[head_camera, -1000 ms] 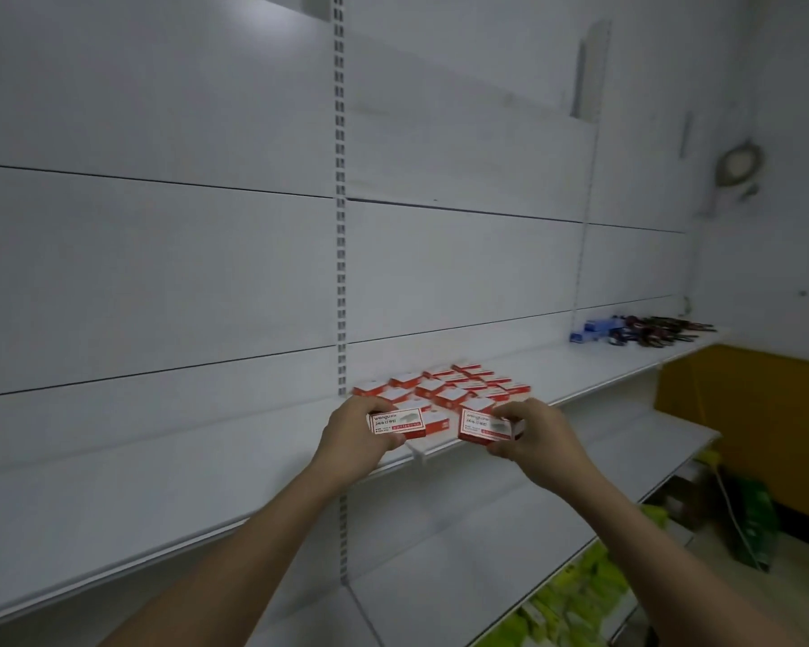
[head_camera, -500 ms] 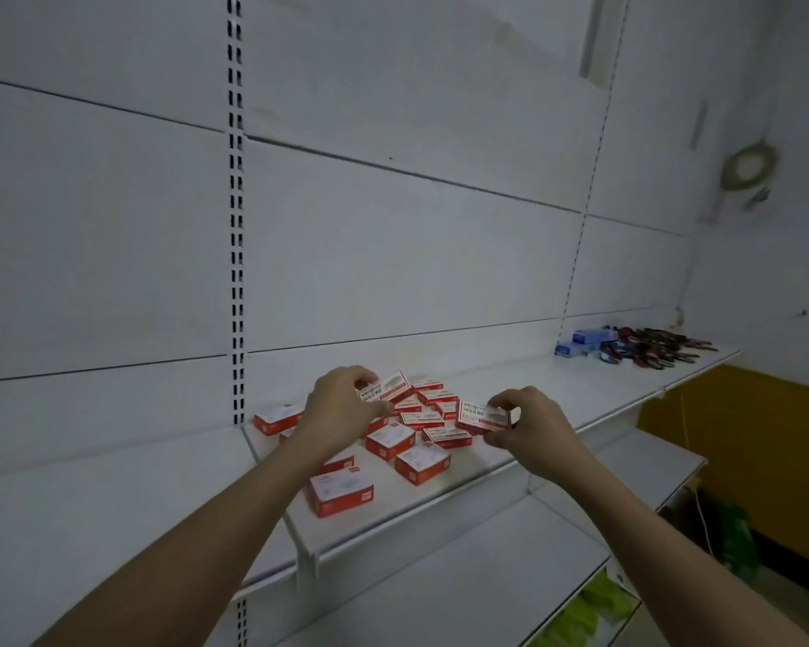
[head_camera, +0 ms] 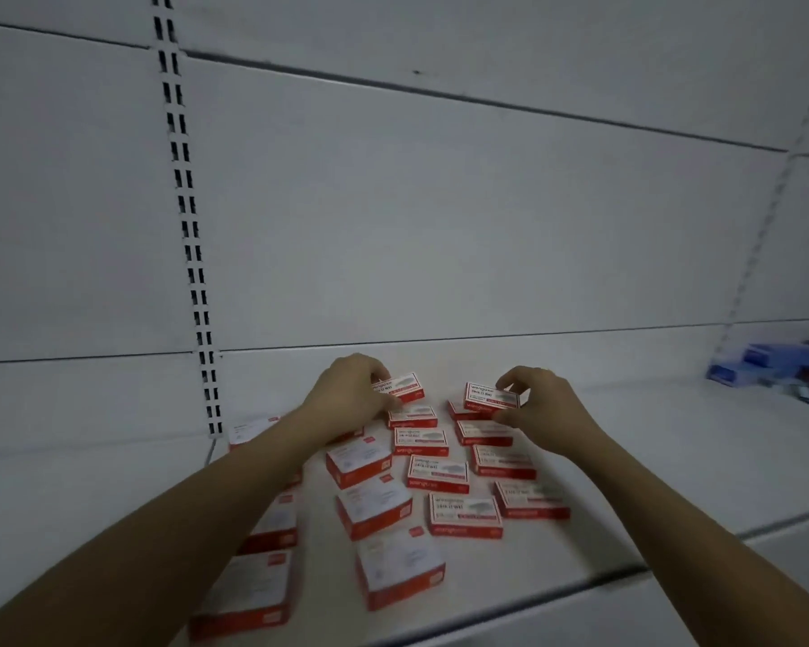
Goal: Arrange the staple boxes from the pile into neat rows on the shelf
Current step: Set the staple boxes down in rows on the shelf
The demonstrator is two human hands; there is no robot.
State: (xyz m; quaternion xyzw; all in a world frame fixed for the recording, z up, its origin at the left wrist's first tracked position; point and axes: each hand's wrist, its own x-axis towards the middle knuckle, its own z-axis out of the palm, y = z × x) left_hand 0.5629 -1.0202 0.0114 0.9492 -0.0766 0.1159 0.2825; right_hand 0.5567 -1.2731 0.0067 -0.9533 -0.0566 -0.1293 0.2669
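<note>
A white panelled wall [head_camera: 440,217] fills most of what I see, with a slotted upright rail [head_camera: 185,217] running down its left part. Below it lies the white shelf [head_camera: 627,483], and on it red-and-white staple boxes [head_camera: 440,473] sit flat in rough lines running away from me toward the wall, some squared up, some turned a little. Far off on the right end of the shelf lies a blurred heap of blue packs [head_camera: 748,368] and dark things I cannot make out.

My left hand [head_camera: 346,396] reaches to the back of the group, its fingers curled over one staple box [head_camera: 400,388], pinching it by its near end; the box is tilted, and I cannot tell whether it touches the shelf. My right hand [head_camera: 540,408] holds a second staple box [head_camera: 491,398] at the back of the right-hand line, thumb at its near edge and fingers hooked over the far edge.
</note>
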